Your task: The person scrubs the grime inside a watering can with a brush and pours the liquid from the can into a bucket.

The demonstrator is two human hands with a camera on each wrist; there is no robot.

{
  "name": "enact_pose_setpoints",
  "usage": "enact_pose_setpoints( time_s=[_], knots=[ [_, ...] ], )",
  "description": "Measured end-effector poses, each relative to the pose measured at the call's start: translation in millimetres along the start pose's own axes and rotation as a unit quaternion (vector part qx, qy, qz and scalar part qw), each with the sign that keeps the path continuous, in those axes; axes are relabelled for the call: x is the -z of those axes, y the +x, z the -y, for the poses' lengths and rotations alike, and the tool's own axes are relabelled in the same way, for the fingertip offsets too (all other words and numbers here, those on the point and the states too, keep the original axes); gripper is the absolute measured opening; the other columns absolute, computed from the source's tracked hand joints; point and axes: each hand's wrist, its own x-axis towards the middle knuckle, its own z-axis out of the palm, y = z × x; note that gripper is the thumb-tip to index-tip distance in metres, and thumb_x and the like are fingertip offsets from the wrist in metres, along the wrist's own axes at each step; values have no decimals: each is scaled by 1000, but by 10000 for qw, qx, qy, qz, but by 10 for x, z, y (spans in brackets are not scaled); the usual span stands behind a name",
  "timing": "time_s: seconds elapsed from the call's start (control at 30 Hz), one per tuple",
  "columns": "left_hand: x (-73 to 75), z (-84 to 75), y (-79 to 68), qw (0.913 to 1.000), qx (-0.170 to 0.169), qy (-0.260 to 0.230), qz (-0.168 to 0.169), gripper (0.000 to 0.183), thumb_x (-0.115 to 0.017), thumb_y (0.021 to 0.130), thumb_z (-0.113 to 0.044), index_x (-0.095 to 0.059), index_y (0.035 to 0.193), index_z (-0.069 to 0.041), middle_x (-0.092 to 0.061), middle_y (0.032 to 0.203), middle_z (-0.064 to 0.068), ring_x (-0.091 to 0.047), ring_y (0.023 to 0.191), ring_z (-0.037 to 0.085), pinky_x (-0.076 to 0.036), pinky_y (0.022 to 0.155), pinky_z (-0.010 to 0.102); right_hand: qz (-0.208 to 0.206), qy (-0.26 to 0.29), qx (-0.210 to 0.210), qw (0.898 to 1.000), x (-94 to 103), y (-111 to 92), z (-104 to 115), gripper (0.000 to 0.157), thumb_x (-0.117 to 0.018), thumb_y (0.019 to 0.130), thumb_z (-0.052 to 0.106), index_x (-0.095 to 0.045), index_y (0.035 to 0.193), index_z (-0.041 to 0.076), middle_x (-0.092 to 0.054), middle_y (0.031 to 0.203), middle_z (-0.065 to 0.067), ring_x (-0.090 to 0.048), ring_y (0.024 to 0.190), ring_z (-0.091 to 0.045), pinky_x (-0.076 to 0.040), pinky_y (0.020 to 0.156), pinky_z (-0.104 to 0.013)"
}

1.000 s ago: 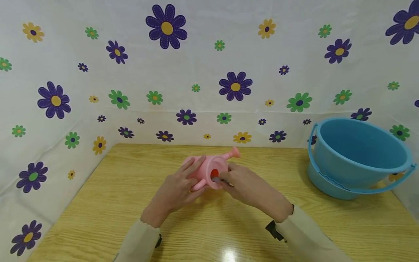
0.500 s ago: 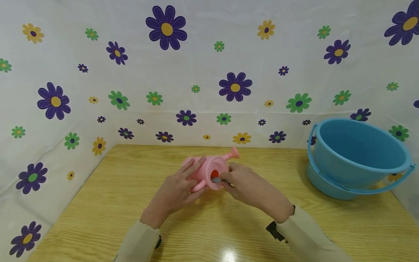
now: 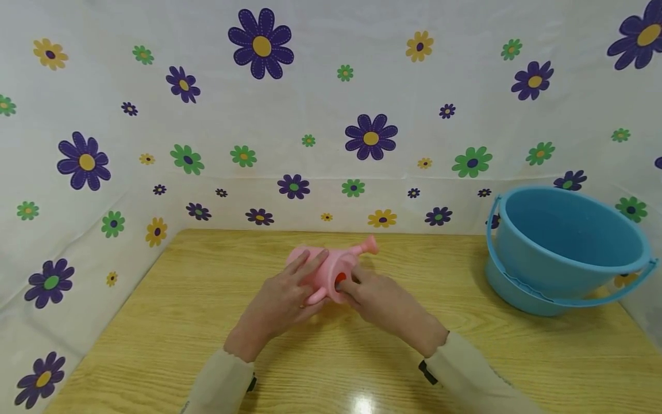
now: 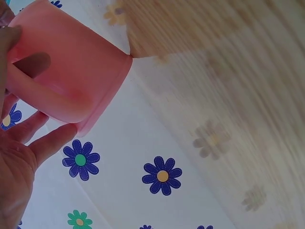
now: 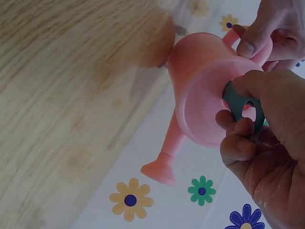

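Through the head camera I see the pink plastic watering can point(image 3: 332, 258) tilted on its side at the middle of the pale wooden table point(image 3: 155, 333), its round mouth turned toward the right hand point(image 3: 385, 305). The left hand point(image 3: 274, 302) is clamped on the can. The right one pinches a flat grey-green piece with an oval hole point(image 5: 233, 101), at the mouth. To do this well, I judge that I must hold the can firm on the left and guide the piece through the middle of the mouth, so the knuckles do not catch the rim. I count one can, one piece, one light-blue plastic bucket point(image 3: 543, 264) and two hands. Inside the can is one red patch point(image 3: 341, 278); what it is, I cannot tell.
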Motion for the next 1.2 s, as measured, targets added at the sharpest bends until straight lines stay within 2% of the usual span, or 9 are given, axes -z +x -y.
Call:
enact_pose_setpoints(
  time_s=[0.17,0.33,0.47,0.57,0.7,0.87,1.07,1.2],
  knots=[
    [-4,-18,4,9998,-15,200,55,29,-77,91,-40,-83,96,-12,-54,154,11,-55,137,41,-57,101,44,175,58,-140,9997,14,-20,25,17,-75,93,13,-66,108,10,-59,103,-8,-53,64,-9,-51,58,-13],
    [-8,-21,5,9998,-5,172,51,29,-78,90,-41,-83,94,-13,-54,154,11,-54,138,41,-56,102,45,81,162,-190,9997,95,-64,35,15,-74,94,10,-64,106,10,-62,101,-9,-57,67,-11,-53,59,-15],
    [-12,-19,5,9999,-27,132,5,29,-78,90,-41,-83,94,-12,-55,153,12,-55,137,42,-57,102,46,204,569,-421,9973,180,-116,29,12,-72,94,8,-69,106,8,-60,88,-4,-50,64,-7,-45,57,-12],
    [-4,-16,-3,10000,-25,92,-29,28,-77,91,-40,-82,88,-13,-55,152,12,-56,136,42,-57,102,47,306,834,-552,9945,240,-139,22,11,-71,95,7,-72,106,7,-51,78,-1,-40,61,-4,-35,54,-11],
    [-5,-5,-15,10000,-16,19,-74,28,-78,90,-39,-81,88,-12,-56,152,12,-56,136,44,-58,100,47,230,917,-533,9941,292,-136,13,5,-70,96,7,-72,100,7,-48,75,0,-37,59,-3,-32,52,-10],
    [-21,15,-27,9998,20,-20,-178,30,-79,89,-38,-82,99,-10,-56,152,12,-56,136,43,-60,96,45,266,828,-540,9947,295,-82,8,3,-70,96,8,-72,99,7,-50,77,-1,-38,59,-4,-33,53,-11],
    [-30,8,-25,9998,-12,-24,-214,28,-80,88,-38,-82,95,-11,-55,153,13,-56,136,43,-59,98,44,307,804,-483,9951,227,-1,-2,12,-69,97,10,-71,108,6,-61,90,-7,-49,68,-10,-42,60,-14],
    [-26,0,-24,9998,8,-37,-217,28,-81,88,-37,-82,96,-10,-55,153,14,-56,136,43,-59,97,43,313,954,-445,9940,179,49,-7,12,-67,99,10,-71,109,6,-63,96,-7,-52,74,-12,-45,64,-17]
  ],
)
